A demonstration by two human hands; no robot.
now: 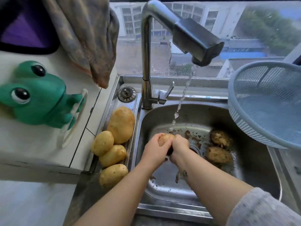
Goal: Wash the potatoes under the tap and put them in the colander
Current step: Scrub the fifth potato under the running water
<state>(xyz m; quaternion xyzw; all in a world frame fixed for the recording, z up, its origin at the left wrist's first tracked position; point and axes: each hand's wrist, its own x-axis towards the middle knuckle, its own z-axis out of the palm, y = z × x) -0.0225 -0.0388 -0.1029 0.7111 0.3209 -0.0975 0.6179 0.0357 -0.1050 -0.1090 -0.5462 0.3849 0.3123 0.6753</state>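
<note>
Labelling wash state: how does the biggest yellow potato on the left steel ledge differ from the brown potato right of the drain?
The biggest yellow ledge potato is clean; the brown basin potato is muddy. The ledge potato looks larger and touches a neighbour; the basin potato lies apart. Neither is held.

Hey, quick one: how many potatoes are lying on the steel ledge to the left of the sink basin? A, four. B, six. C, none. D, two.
A: four potatoes lie on the ledge left of the basin. Two muddy potatoes lie inside the basin, and the left hand and right hand share a grip on the held potato.
</note>
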